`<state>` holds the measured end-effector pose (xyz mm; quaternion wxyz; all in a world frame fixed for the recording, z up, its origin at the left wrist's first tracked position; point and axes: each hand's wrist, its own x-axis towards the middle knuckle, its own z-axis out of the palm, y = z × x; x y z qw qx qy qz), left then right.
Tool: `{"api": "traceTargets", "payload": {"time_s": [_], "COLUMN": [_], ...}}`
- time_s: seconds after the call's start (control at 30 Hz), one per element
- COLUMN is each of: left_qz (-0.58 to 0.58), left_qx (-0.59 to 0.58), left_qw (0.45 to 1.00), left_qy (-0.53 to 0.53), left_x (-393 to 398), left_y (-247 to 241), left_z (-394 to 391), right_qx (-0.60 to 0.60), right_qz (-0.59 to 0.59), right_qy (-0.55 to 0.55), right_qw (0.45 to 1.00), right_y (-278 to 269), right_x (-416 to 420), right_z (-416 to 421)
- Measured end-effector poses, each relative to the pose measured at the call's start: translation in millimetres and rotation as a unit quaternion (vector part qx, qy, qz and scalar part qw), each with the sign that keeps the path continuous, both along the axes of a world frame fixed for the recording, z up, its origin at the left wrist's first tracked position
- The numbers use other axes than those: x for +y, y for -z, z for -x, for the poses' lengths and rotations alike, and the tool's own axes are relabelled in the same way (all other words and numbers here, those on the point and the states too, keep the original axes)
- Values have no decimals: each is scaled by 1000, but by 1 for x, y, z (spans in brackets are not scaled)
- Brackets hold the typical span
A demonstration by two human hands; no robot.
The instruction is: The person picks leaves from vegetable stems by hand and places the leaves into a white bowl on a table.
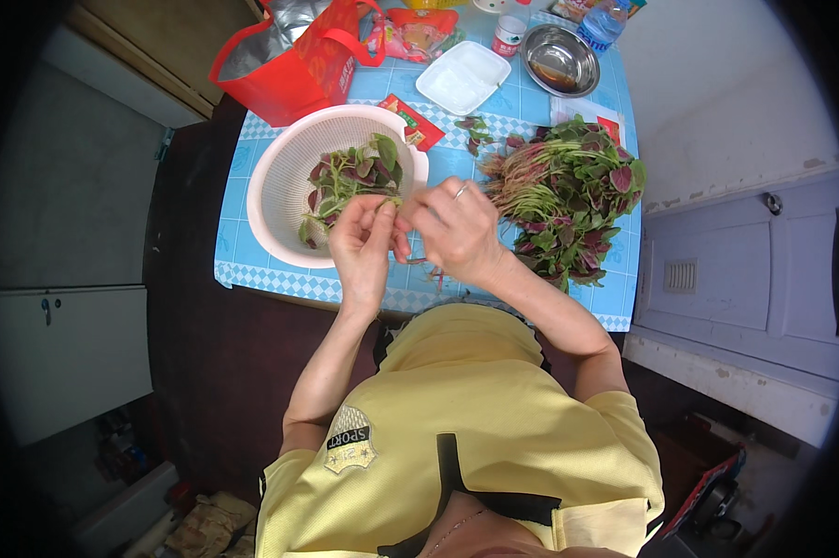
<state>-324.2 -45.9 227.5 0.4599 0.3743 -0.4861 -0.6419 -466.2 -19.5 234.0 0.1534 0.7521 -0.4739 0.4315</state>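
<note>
My left hand (367, 237) pinches a small green piece of leafy vegetable between thumb and fingers at the near right rim of a pink plastic colander (269, 230). Close beside it, my right hand (454, 227), with a ring on one finger, is slightly blurred; whether its fingers hold anything is hidden. In the colander lie picked red-and-green amaranth leaves and stems (353, 174). A large heap of amaranth (573, 195) with pinkish roots rests to the right of my right hand. Several reddish root ends (437, 275) lie on the tablecloth below my hands.
Behind stand a red insulated bag (301, 77), a white foam tray (461, 77), a steel bowl (559, 59) with brownish liquid, and plastic bottles (509, 35). A red packet (416, 124) touches the colander's far side. Loose leaves (474, 132) lie on the blue tablecloth (454, 164).
</note>
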Motion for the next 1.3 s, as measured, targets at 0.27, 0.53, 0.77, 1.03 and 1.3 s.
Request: {"api": "traceTargets", "payload": {"time_s": [0.27,0.53,0.77,1.03,1.3], "left_qz": [53,95,-28,-160,68], "left_qx": [-18,-21,79,212,-21], "left_qw": [998,995,995,946,993], "left_qy": [37,24,49,186,93], "left_x": [-3,-2,-3,-14,-7], "left_y": [6,9,7,12,11], "left_z": [-3,0,1,-11,-3], "right_qx": [-341,-554,-499,-559,-599], "right_qz": [-222,-380,-403,-401,-356], "right_qy": [-51,-168,-131,-169,-156], "right_qw": [912,722,756,706,701], "right_y": [2,3,19,30,34], "right_x": [-3,-2,-4,-2,0], "right_z": [4,1,9,6,-3]}}
